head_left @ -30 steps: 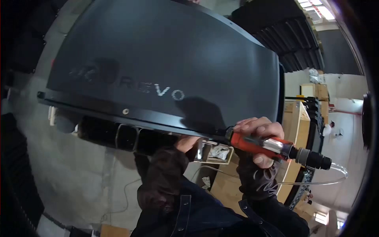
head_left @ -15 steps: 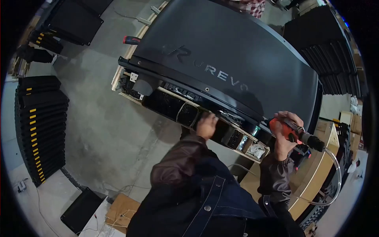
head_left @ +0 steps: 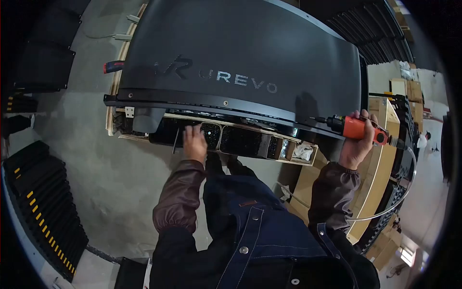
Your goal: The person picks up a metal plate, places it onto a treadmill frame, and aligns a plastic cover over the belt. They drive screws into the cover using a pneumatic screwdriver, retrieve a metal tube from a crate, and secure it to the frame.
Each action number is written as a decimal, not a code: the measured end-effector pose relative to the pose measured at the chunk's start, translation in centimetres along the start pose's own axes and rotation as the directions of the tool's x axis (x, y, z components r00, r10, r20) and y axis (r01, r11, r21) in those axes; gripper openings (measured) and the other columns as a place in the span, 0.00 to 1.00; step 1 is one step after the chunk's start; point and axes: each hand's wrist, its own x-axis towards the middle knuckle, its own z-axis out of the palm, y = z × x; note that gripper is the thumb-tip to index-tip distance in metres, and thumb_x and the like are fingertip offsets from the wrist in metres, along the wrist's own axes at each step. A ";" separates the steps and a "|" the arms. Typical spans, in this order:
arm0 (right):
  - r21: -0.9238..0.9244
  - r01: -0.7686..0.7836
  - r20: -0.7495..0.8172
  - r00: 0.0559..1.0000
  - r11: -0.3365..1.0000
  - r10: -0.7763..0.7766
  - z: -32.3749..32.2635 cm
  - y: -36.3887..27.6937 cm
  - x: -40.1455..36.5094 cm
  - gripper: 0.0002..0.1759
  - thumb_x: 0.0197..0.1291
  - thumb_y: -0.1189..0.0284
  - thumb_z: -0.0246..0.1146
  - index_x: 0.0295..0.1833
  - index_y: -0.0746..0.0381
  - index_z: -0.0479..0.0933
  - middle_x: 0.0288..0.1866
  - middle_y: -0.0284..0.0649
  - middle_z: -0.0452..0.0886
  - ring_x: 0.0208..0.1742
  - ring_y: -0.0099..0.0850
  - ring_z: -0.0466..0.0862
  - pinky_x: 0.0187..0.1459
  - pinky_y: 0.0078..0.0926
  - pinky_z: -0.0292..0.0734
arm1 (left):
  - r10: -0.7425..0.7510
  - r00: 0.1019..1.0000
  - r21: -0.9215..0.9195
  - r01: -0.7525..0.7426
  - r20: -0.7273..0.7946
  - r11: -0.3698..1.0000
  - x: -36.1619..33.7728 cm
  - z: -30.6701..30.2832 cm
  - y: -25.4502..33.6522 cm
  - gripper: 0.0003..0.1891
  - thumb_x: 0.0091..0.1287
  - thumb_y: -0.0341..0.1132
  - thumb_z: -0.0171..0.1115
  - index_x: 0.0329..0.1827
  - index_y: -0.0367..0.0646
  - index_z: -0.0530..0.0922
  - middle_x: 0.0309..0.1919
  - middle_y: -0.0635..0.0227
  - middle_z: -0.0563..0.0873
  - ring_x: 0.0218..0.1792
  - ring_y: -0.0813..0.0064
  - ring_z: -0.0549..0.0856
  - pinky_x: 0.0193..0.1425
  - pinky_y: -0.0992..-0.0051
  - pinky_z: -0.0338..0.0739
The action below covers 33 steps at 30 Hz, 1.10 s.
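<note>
My right hand (head_left: 358, 139) is closed around a red air screwdriver (head_left: 355, 129), its bit pointing left near the black panel's front right corner. A clear hose (head_left: 413, 180) runs from its rear end. My left hand (head_left: 195, 144) is at the compartmented wooden tray (head_left: 291, 160), fingers stretched forward over a bin of small dark screws (head_left: 210, 132). Whatever may lie under those fingertips is hidden. In front of me lies a large black panel (head_left: 250, 53) with UREVO lettering and screws along its front rail (head_left: 226, 103).
A red-and-dark tool handle (head_left: 113, 67) sticks out at the panel's left side. Stacks of black panels (head_left: 41, 207) with yellow marks stand at left, more stacks (head_left: 365, 29) at upper right. A wooden crate (head_left: 380, 168) stands to my right.
My left hand has moved left along the tray. The screwdriver has been turned round, so its bit now points left and its hose end right. My view has shifted too.
</note>
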 end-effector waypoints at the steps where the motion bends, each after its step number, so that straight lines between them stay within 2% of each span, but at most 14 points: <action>1: -0.009 0.009 -0.010 1.000 1.000 -0.009 -0.9 -0.2 -0.5 0.19 0.68 0.75 0.65 0.62 0.66 0.73 0.55 0.46 0.82 0.54 0.40 0.80 0.65 0.44 0.75 | -0.139 0.977 -0.178 0.168 0.163 0.970 -1.7 2.3 2.3 0.11 0.74 0.38 0.60 0.55 0.47 0.78 0.52 0.51 0.82 0.54 0.44 0.81 0.55 0.50 0.76; 4: -0.138 -0.092 -0.108 0.991 0.986 0.078 -3.7 -1.2 -3.7 0.19 0.68 0.75 0.66 0.62 0.64 0.72 0.55 0.45 0.81 0.55 0.39 0.80 0.66 0.43 0.75 | -0.008 0.776 -0.203 0.175 0.631 0.963 -3.8 6.4 7.8 0.17 0.72 0.38 0.61 0.62 0.47 0.76 0.66 0.46 0.76 0.62 0.43 0.79 0.61 0.48 0.77; 6: -0.225 -0.115 -0.093 0.991 0.968 0.096 -4.8 -1.1 -6.5 0.19 0.65 0.77 0.66 0.60 0.64 0.72 0.53 0.45 0.81 0.52 0.38 0.82 0.61 0.43 0.77 | -0.023 0.644 -0.036 0.078 0.764 0.996 -4.6 8.8 10.0 0.23 0.68 0.35 0.65 0.66 0.47 0.73 0.69 0.46 0.70 0.64 0.36 0.75 0.62 0.43 0.75; 7: -0.299 -0.180 -0.239 0.965 0.937 0.109 -3.8 -1.5 -8.3 0.19 0.65 0.77 0.66 0.60 0.64 0.73 0.51 0.45 0.82 0.49 0.38 0.83 0.57 0.41 0.79 | 0.031 0.790 0.014 -0.050 0.613 0.999 -7.2 11.4 9.9 0.28 0.63 0.32 0.69 0.67 0.50 0.72 0.65 0.48 0.70 0.62 0.33 0.74 0.61 0.40 0.75; 10: -0.358 -0.249 -0.281 0.948 0.900 0.151 -4.0 -1.9 -12.1 0.20 0.62 0.77 0.66 0.59 0.66 0.73 0.50 0.45 0.83 0.47 0.38 0.85 0.53 0.40 0.82 | -0.062 0.734 0.038 0.050 0.676 0.998 -5.2 11.2 11.6 0.29 0.60 0.29 0.69 0.65 0.52 0.72 0.63 0.52 0.72 0.60 0.36 0.77 0.54 0.43 0.78; 13: -0.363 -0.311 -0.358 0.917 0.879 0.177 -5.3 -1.7 -14.2 0.23 0.60 0.77 0.68 0.60 0.66 0.72 0.49 0.46 0.83 0.47 0.39 0.86 0.54 0.41 0.83 | 0.068 0.768 -0.161 0.046 0.637 0.986 -5.5 12.3 9.4 0.20 0.62 0.26 0.64 0.58 0.51 0.76 0.57 0.52 0.78 0.44 0.41 0.85 0.46 0.47 0.79; 16: -0.327 -0.328 -0.427 0.888 0.886 0.172 -5.5 -2.0 -14.7 0.23 0.59 0.78 0.68 0.60 0.66 0.72 0.49 0.47 0.83 0.48 0.41 0.86 0.54 0.41 0.83 | 0.162 0.827 -0.301 0.010 0.539 0.954 -4.6 11.7 7.2 0.13 0.65 0.27 0.64 0.51 0.49 0.81 0.47 0.55 0.85 0.48 0.45 0.86 0.45 0.53 0.81; 19: -0.298 -0.325 -0.449 0.877 0.897 0.169 -5.5 -2.4 -14.9 0.23 0.60 0.78 0.68 0.60 0.65 0.72 0.50 0.47 0.83 0.48 0.41 0.87 0.53 0.41 0.84 | -0.002 0.788 -0.384 0.302 0.616 0.873 -3.3 10.9 6.4 0.10 0.67 0.28 0.67 0.50 0.49 0.87 0.40 0.60 0.90 0.41 0.55 0.89 0.43 0.62 0.83; 20: -0.287 -0.322 -0.447 0.878 0.902 0.171 -5.3 -2.4 -14.6 0.23 0.60 0.78 0.68 0.60 0.65 0.72 0.50 0.47 0.83 0.48 0.41 0.87 0.53 0.41 0.84 | 0.014 0.790 -0.389 0.287 0.613 0.875 -2.9 10.9 6.2 0.10 0.67 0.28 0.67 0.50 0.49 0.87 0.40 0.60 0.90 0.41 0.55 0.89 0.43 0.62 0.83; 22: -0.261 -0.325 -0.459 0.870 0.909 0.179 -5.6 -2.2 -14.4 0.23 0.60 0.78 0.68 0.60 0.64 0.72 0.50 0.47 0.83 0.48 0.41 0.87 0.53 0.41 0.84 | -0.110 0.456 -0.403 0.857 0.883 0.322 -2.7 10.9 5.4 0.10 0.71 0.32 0.66 0.54 0.46 0.86 0.42 0.65 0.91 0.39 0.67 0.89 0.41 0.68 0.83; 23: -0.237 -0.346 -0.466 0.860 0.908 0.206 -5.7 -2.0 -14.5 0.23 0.60 0.78 0.68 0.60 0.64 0.71 0.50 0.46 0.83 0.48 0.40 0.87 0.53 0.41 0.84 | -0.038 0.334 -0.330 0.940 0.942 0.086 -2.1 9.6 5.5 0.11 0.76 0.36 0.64 0.55 0.42 0.85 0.42 0.69 0.89 0.39 0.76 0.87 0.42 0.73 0.81; 25: -0.238 -0.339 -0.456 0.867 0.910 0.203 -5.0 -1.9 -14.4 0.22 0.60 0.78 0.68 0.60 0.64 0.71 0.50 0.45 0.82 0.48 0.39 0.86 0.54 0.40 0.83 | 0.108 0.211 -0.196 0.972 0.972 -0.130 -2.1 10.1 4.6 0.12 0.76 0.36 0.64 0.58 0.43 0.84 0.43 0.69 0.88 0.39 0.77 0.85 0.44 0.75 0.79; 29: -0.240 -0.339 -0.415 0.883 0.910 0.220 -4.0 -1.6 -14.0 0.21 0.62 0.77 0.67 0.59 0.65 0.72 0.50 0.45 0.82 0.48 0.38 0.84 0.58 0.41 0.82 | 0.338 0.166 -0.073 0.959 0.926 -0.273 -2.8 11.8 3.1 0.18 0.82 0.42 0.55 0.63 0.39 0.79 0.46 0.66 0.85 0.43 0.74 0.84 0.51 0.72 0.80; 33: -0.216 -0.335 -0.363 0.900 0.917 0.243 -4.1 -1.3 -13.5 0.20 0.61 0.77 0.66 0.59 0.65 0.73 0.50 0.45 0.82 0.49 0.38 0.84 0.58 0.42 0.82 | 0.254 0.148 -0.081 0.963 0.956 -0.257 -1.1 7.9 6.2 0.22 0.81 0.42 0.51 0.68 0.35 0.74 0.54 0.58 0.83 0.56 0.61 0.83 0.65 0.62 0.79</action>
